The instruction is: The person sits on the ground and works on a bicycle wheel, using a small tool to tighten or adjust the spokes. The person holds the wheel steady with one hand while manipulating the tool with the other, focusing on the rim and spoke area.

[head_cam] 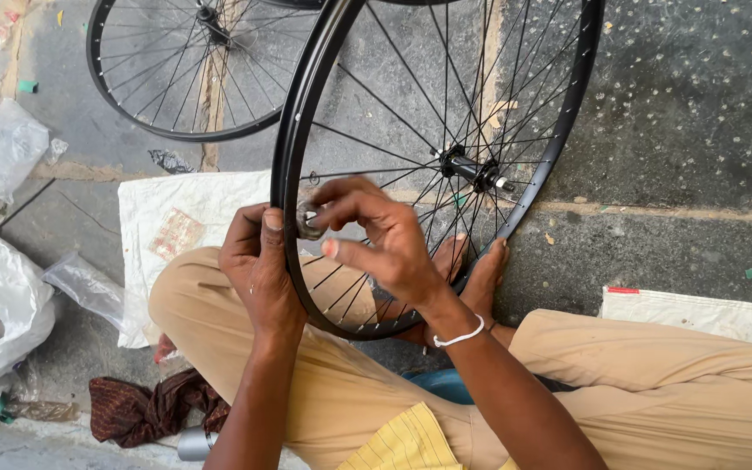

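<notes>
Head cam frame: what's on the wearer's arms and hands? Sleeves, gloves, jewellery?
Both hands are bare, no gloves. The left hand and its forearm show no sleeve, watch or ring. The right hand has a thin white bangle round the wrist; that forearm is unsleeved too. No tape or markings visible. Fingernails are short. A bit of yellow striped shirt shows at the bottom edge.
</notes>
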